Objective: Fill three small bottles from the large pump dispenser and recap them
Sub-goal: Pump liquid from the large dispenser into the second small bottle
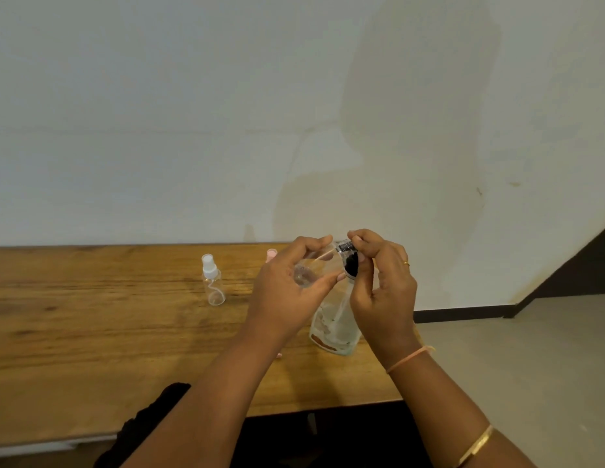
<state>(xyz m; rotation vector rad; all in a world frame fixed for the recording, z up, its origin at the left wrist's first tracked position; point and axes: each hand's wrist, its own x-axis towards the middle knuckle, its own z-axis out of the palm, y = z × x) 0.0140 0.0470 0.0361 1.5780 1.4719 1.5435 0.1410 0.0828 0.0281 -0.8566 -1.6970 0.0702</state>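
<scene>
While working at a wooden table [91, 332], grips a small clear bottle [311, 270] tipped sideways at centre frame in the curled left hand [287, 282], pinches the black top [351, 265] at its mouth with the right hand [382, 282], directly above the standing large pump dispenser [334, 329], white-capped spray bottle [213, 282] upright further left.
</scene>
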